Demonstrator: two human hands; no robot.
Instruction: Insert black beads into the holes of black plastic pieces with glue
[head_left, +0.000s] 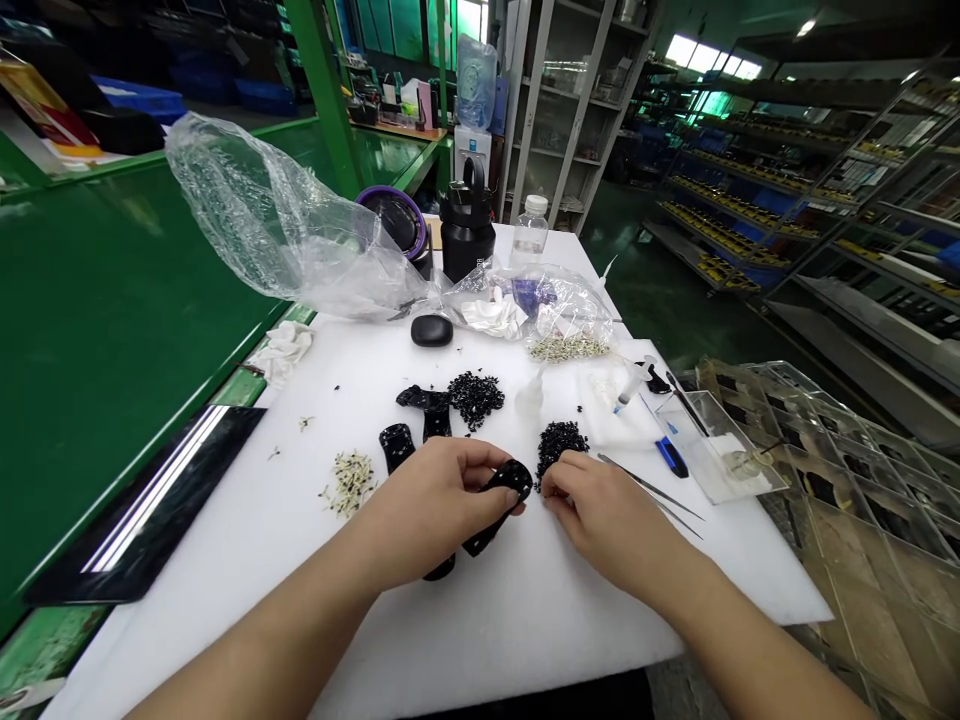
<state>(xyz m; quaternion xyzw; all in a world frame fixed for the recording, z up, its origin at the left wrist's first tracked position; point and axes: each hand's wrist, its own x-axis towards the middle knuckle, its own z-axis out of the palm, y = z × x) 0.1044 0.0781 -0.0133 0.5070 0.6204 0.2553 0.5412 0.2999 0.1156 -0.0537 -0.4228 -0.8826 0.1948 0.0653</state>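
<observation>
My left hand (439,505) is closed around a glossy black curved part (511,484) with small holes, held tilted above the white board (480,640). My right hand (604,510) has its fingertips pinched together at the near edge of a heap of small black pieces (562,440); whatever is between them is too small to make out. A second heap of black pieces (477,398) lies farther back. Beside it rests a black T-shaped part (429,402), with another black part (395,443) left of it. Pale slim pieces (351,483) are piled at the left.
Tweezers (649,485) lie right of my right hand, near a blue-handled tool (671,457) and a clear tray (720,490). Behind are a black oval case (432,330), plastic bags (300,240), a black bottle (466,240) and a clear bottle (530,235). A dark glossy panel (142,500) lies left.
</observation>
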